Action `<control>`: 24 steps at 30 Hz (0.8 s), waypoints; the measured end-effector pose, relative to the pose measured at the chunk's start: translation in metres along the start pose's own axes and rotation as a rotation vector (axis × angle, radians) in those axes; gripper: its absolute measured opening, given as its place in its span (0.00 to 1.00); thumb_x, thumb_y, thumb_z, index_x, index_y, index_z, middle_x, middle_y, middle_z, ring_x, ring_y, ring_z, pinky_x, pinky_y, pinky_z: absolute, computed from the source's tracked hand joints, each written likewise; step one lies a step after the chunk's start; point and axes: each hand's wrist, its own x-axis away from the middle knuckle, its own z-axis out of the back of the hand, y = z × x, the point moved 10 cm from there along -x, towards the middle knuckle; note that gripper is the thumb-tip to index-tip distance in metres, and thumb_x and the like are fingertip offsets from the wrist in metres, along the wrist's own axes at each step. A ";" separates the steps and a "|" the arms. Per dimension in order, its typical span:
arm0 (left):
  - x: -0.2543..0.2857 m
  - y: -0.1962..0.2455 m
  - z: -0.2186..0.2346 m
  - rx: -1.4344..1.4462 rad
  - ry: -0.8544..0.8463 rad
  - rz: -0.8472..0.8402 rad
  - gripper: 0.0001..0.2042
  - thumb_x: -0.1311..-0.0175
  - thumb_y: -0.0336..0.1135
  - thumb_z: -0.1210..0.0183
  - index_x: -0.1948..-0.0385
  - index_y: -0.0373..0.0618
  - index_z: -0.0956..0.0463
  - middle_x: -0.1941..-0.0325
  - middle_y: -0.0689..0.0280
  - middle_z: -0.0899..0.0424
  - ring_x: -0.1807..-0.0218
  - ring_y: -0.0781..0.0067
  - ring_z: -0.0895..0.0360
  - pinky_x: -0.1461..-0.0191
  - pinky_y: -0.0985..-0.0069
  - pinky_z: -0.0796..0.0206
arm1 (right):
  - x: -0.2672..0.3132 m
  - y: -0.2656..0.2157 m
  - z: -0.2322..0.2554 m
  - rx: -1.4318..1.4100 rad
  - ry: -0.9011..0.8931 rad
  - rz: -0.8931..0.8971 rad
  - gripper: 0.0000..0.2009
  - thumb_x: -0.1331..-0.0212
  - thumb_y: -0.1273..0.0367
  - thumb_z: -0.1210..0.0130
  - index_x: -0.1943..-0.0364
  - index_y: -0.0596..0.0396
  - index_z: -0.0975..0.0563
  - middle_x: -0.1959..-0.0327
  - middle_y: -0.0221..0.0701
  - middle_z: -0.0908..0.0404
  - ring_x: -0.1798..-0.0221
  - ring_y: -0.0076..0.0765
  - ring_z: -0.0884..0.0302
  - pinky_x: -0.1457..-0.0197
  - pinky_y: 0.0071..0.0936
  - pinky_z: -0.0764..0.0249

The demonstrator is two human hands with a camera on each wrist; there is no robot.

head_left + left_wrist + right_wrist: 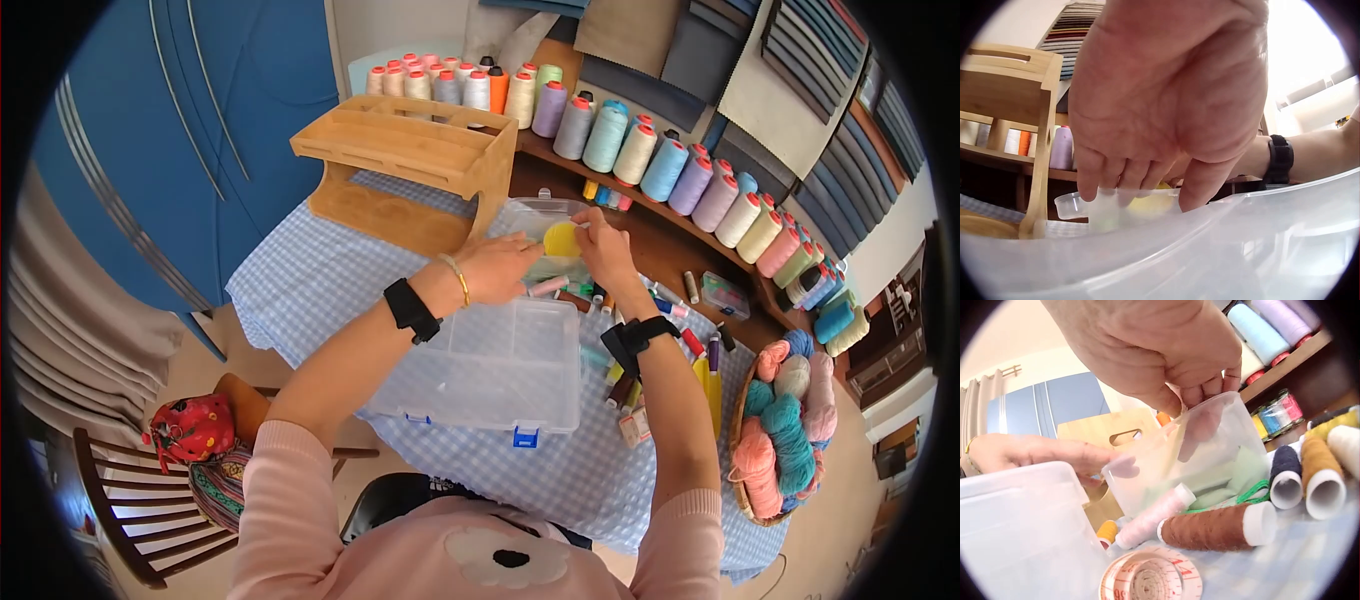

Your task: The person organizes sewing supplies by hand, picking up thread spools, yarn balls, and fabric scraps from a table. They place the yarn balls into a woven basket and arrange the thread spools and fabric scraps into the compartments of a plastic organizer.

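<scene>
A small clear container [1210, 447] stands behind the large clear lidded box [500, 365], with green material [1222, 484] inside. My left hand [492, 268] holds the container's near left edge; in the left wrist view its thumb and fingers [1090, 181] are spread across the rim. My right hand [606, 250] reaches over the opposite rim and pinches a round yellow piece [562, 239] in the container's opening. Its fingertips show through the translucent wall in the right wrist view. Part of the yellow piece is hidden by the hands.
Thread spools [1216, 528] and a rolled tape measure [1147, 578] lie beside the container. A wooden rack [400, 160] stands back left, and a shelf of thread cones [605, 138] runs behind. On the right is a basket of yarn [785, 430]; a chair [150, 500] stands lower left.
</scene>
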 end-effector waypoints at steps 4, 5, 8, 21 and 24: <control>0.000 -0.002 -0.002 -0.015 0.070 -0.023 0.27 0.40 0.32 0.38 0.38 0.36 0.32 0.33 0.49 0.27 0.25 0.50 0.38 0.28 0.59 0.38 | 0.006 -0.018 -0.003 0.252 0.013 0.097 0.09 0.36 0.66 0.44 0.57 0.52 0.26 0.72 0.35 0.16 0.63 0.44 0.17 0.51 0.39 0.35; 0.000 -0.002 -0.003 -0.016 0.069 -0.024 0.27 0.40 0.32 0.38 0.38 0.36 0.32 0.33 0.49 0.27 0.25 0.50 0.38 0.28 0.59 0.38 | 0.006 -0.020 -0.008 0.340 -0.055 0.096 0.09 0.37 0.65 0.43 0.58 0.52 0.26 0.71 0.35 0.16 0.61 0.43 0.17 0.49 0.39 0.37; -0.001 -0.004 -0.005 -0.044 0.064 -0.024 0.26 0.40 0.32 0.38 0.38 0.37 0.32 0.33 0.49 0.27 0.26 0.50 0.37 0.29 0.59 0.37 | 0.014 -0.049 0.019 0.470 0.283 0.298 0.07 0.37 0.65 0.42 0.61 0.50 0.26 0.71 0.34 0.16 0.58 0.42 0.18 0.50 0.40 0.36; -0.005 -0.005 -0.007 -0.027 0.043 -0.064 0.30 0.38 0.34 0.42 0.33 0.37 0.36 0.30 0.47 0.31 0.25 0.45 0.40 0.24 0.60 0.44 | 0.063 -0.062 0.059 0.146 -0.029 0.441 0.16 0.30 0.57 0.51 0.65 0.53 0.19 0.68 0.36 0.16 0.57 0.44 0.22 0.43 0.40 0.35; -0.004 -0.007 -0.008 -0.037 0.014 -0.052 0.30 0.35 0.37 0.42 0.31 0.38 0.38 0.29 0.51 0.32 0.24 0.45 0.43 0.24 0.59 0.46 | 0.094 -0.061 0.089 0.091 -0.174 0.368 0.08 0.37 0.64 0.44 0.63 0.53 0.21 0.66 0.33 0.17 0.57 0.42 0.21 0.46 0.37 0.32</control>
